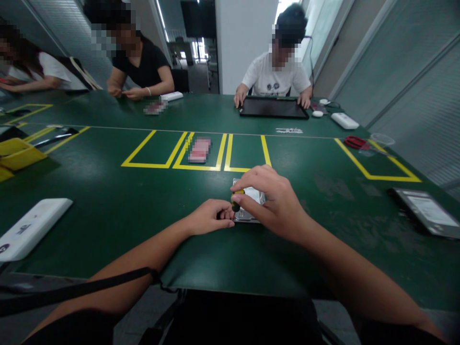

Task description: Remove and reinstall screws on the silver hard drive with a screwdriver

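A silver hard drive point(254, 195) lies flat on the green table in front of me, partly covered by my right hand point(275, 199). Thumb and fingers of that hand pinch the short yellow-and-black handle of a screwdriver point(236, 200), held upright over the drive's left part. The screwdriver's tip is too small to make out. My left hand point(212, 215) rests on the table with curled fingers, gripping the drive at its left front edge.
On the right lies another drive-like device point(427, 213) with a pale label. A white power bank point(34, 229) and yellow bins point(21, 153) are at left. Yellow tape point(147, 165) marks the table point(143, 191). Across it, a person point(275, 72) holds a black panel point(273, 108).
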`<state>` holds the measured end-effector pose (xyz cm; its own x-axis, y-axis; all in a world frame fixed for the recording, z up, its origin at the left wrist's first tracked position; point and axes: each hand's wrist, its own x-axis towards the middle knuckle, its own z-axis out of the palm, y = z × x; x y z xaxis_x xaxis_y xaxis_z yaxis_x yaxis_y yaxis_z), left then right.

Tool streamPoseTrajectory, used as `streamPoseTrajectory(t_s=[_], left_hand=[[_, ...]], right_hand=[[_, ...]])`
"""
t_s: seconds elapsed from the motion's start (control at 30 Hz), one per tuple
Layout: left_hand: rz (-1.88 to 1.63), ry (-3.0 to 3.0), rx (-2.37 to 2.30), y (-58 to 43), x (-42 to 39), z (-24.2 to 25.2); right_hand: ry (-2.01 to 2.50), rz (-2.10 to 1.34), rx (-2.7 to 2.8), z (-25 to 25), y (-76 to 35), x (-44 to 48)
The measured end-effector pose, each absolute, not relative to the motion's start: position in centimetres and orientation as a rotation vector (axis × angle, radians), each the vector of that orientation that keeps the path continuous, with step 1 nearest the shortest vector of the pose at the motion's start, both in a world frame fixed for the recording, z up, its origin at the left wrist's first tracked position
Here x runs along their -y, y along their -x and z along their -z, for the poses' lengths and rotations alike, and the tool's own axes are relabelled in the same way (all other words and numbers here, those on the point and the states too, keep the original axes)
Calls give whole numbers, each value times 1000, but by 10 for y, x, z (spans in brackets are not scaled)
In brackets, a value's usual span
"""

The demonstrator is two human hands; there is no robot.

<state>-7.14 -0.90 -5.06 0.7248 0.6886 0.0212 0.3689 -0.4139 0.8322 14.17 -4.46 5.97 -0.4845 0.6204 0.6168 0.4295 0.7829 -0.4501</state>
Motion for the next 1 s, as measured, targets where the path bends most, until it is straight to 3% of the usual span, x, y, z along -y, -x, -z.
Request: streamPoseTrajectory(t_s=[1.0], left_hand=[[-445, -2030, -810, 71, 10, 50]], right_hand=[[794, -359, 2122, -59, -141, 46]])
